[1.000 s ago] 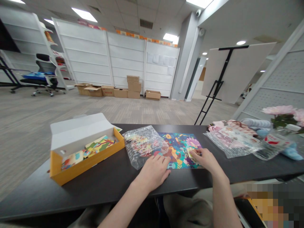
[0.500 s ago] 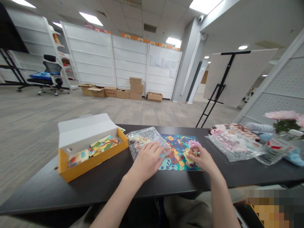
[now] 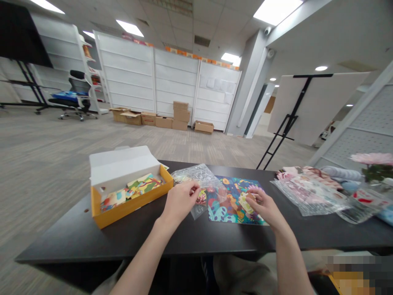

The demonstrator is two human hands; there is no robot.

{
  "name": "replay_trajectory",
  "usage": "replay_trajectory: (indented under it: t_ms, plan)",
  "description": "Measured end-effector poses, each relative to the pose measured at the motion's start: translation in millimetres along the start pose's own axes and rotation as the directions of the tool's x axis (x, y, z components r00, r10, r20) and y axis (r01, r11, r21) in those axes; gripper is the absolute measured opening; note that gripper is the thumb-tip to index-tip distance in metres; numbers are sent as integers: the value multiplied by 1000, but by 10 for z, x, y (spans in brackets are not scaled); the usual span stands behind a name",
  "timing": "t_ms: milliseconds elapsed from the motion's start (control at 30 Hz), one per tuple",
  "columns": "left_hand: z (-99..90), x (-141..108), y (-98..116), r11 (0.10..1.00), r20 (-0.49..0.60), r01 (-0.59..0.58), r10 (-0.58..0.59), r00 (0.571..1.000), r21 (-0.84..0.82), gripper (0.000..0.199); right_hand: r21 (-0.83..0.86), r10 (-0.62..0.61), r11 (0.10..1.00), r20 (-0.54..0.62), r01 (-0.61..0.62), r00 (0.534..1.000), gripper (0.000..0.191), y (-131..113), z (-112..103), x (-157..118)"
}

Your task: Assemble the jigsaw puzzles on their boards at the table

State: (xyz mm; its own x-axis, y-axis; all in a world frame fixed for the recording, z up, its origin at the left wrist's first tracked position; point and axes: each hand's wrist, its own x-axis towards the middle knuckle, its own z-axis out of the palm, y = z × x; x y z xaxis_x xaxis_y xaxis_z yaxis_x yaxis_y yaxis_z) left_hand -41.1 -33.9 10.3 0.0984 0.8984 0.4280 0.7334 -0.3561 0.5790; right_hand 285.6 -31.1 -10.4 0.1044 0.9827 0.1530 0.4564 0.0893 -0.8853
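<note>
My left hand (image 3: 181, 198) is closed in a pinch at the near edge of a clear plastic bag (image 3: 204, 174). Colourful puzzle pieces (image 3: 201, 196) show inside the bag, partly covered by my fingers. My right hand (image 3: 264, 205) has its fingers curled round a small bunch of puzzle pieces (image 3: 247, 202), pale yellow and brown. Beneath that hand lies a bright picture sheet (image 3: 219, 213) with blue, teal and orange figures. The bag overlaps the sheet's left side.
Left of my hands stands an open yellow box (image 3: 132, 209) with a white lid and illustrated pieces inside. Plastic-wrapped fabric items (image 3: 310, 192) and a pink flower (image 3: 373, 159) are at the right. All rest on a black table (image 3: 147, 241).
My left hand has gone from lying over the bag to a pinch at its near edge, a little to the left. My right hand stays over the sheet. The view has turned slightly.
</note>
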Motion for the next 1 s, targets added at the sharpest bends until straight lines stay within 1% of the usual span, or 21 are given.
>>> replay_trajectory:
  t_ms: [67, 100, 200, 267, 333, 400, 500, 567, 667, 733, 767, 833, 900, 967, 1000]
  plan:
    - [41, 23, 23, 990, -55, 26, -34, 998, -140, 13, 147, 13, 989, 103, -28, 995, 50, -187, 139, -54]
    - [61, 32, 43, 983, -73, 22, -36, 997, -183, 12, 201, 3, 979, 150, -34, 989, 50, -280, 242, -78]
    - [107, 38, 135, 972, -84, -5, -15, 996, -234, 12, 282, -21, 957, 304, -69, 952, 48, -500, 635, -99]
    - [122, 28, 214, 972, -67, -19, 4, 998, -236, 12, 312, -44, 948, 331, -65, 943, 43, -574, 896, -65]
    - [129, 12, 291, 973, -52, -35, 24, 998, -230, 12, 342, -64, 939, 305, -46, 950, 38, -591, 1089, -3]
    - [132, -7, 355, 970, -45, -56, 47, 998, -235, 13, 340, -54, 940, 242, -32, 969, 35, -569, 1198, 64]
    - [142, -37, 409, 967, -38, -81, 74, 997, -240, 14, 281, -53, 960, 151, 8, 987, 28, -537, 1258, 141]
    - [151, -62, 417, 971, -35, -90, 84, 996, -223, 13, 262, -97, 963, 111, 65, 989, 24, -554, 1282, 167]
    - [163, -108, 401, 972, -28, -110, 107, 994, -210, 12, 336, -189, 928, 52, 161, 981, 26, -626, 1343, 185]
    - [165, -139, 382, 968, -18, -121, 119, 993, -220, 12, 386, -229, 899, 17, 204, 973, 28, -664, 1389, 195]
    - [165, -152, 370, 966, -13, -122, 122, 992, -227, 12, 383, -244, 897, 7, 223, 970, 29, -673, 1406, 201]
    - [164, -170, 345, 964, -7, -125, 127, 992, -234, 12, 286, -281, 920, 10, 267, 960, 29, -669, 1414, 208]
    - [166, -178, 318, 966, -6, -124, 126, 992, -225, 12, 111, -331, 939, 22, 326, 943, 27, -646, 1374, 197]
    - [171, -178, 292, 972, -7, -113, 114, 993, -207, 11, -49, -368, 928, 36, 370, 929, 23, -612, 1276, 162]
    - [174, -176, 281, 974, -8, -103, 104, 995, -201, 11, -102, -368, 923, 44, 370, 929, 22, -589, 1203, 139]
